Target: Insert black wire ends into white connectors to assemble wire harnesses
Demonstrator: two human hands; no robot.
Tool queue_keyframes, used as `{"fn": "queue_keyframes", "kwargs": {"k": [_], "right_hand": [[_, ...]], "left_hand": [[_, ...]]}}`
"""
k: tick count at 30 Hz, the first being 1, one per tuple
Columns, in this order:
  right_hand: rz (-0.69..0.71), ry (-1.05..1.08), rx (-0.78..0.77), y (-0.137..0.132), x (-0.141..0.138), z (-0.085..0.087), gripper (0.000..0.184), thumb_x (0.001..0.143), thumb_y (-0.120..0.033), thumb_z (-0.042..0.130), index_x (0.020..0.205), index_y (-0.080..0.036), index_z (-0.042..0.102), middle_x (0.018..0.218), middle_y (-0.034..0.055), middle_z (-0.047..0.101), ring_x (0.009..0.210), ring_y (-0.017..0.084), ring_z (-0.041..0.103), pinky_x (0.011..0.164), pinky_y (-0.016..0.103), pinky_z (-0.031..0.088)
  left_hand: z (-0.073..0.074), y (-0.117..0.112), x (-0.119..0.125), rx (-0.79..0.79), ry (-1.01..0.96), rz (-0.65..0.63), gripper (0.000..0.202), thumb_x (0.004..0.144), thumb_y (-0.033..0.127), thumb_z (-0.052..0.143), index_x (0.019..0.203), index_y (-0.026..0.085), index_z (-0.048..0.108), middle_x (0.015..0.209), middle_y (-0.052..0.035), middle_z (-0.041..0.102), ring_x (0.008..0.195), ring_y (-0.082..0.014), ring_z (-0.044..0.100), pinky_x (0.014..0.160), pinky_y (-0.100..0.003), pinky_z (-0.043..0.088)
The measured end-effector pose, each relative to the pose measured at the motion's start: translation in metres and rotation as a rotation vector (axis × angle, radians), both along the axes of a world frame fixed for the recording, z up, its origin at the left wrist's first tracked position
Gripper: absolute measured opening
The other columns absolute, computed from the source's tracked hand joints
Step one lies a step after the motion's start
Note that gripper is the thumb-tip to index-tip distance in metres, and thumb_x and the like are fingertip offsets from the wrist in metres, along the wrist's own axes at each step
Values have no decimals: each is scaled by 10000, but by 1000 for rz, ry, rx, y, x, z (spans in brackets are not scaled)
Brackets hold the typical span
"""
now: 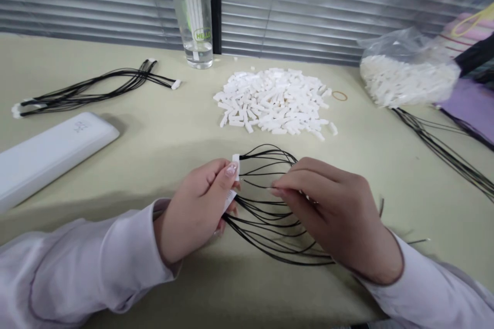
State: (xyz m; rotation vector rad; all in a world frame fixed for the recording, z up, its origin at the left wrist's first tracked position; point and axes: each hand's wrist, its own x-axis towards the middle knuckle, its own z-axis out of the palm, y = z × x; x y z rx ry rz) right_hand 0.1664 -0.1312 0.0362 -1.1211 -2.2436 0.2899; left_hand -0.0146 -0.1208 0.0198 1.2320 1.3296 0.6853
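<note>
My left hand (204,205) is closed on a white connector housing (236,164), held upright between thumb and fingers. A second white connector (230,199) sits lower in the same grip, with black wires running out of it. My right hand (328,211) pinches a thin black wire (257,185), whose bare metal end points at the upper housing, just short of it or touching; I cannot tell which. Several black wires (270,247) bow from the connectors to the right and pass behind my right hand. Some wire ends stick out beyond my right wrist.
A heap of white connector housings (274,100) lies ahead, a rubber band (340,95) beside it. Wired bundles (104,85) and a white power bank (54,151) are at left. A water bottle (195,25) stands behind. At right are a bag of white parts (409,77) and loose wires (443,151).
</note>
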Motion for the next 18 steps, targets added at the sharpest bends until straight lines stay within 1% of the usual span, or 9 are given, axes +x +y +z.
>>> {"fn": "queue_keyframes", "kwargs": {"k": [3,6,10,13,15,18], "right_hand": [[-44,-31,2,1,-2,0,96,804,-124,491,783,-157,579,754,15,552,690,72,487,615,184,383],[-48,-71,29,0,-6,-1,123,811,-136,473,799,-155,593,755,28,555,690,91,490,610,204,376],[-26,-109,68,-2,-12,-5,177,767,-60,461,809,-147,609,752,39,551,700,103,495,617,210,373],[-10,-118,89,0,-15,-8,193,729,-23,462,781,-143,604,736,36,545,696,106,488,619,212,372],[-26,-130,131,1,-15,-7,170,732,-36,470,769,-142,597,746,43,542,712,118,482,631,228,373],[-101,-132,261,-2,-13,2,76,747,-110,512,746,-140,582,781,64,530,742,144,459,655,270,364]], "left_hand": [[1,0,1,6,-16,-23,350,813,494,368,669,182,433,601,23,445,456,-83,486,276,-111,321],[1,-1,0,-2,11,-59,352,816,496,356,671,185,432,577,28,445,427,-79,473,282,-122,322],[-1,-2,-2,28,44,-111,347,822,489,343,677,187,433,563,22,468,408,-85,473,287,-134,313],[-2,-2,-3,31,39,-134,340,819,488,352,674,190,424,554,22,471,418,-94,491,288,-137,312],[-2,-1,-2,34,35,-126,345,814,495,362,674,188,431,570,17,488,420,-93,495,294,-143,323],[-3,0,-1,44,21,-51,359,811,509,363,692,185,460,586,8,512,402,-87,480,297,-152,332]]}}
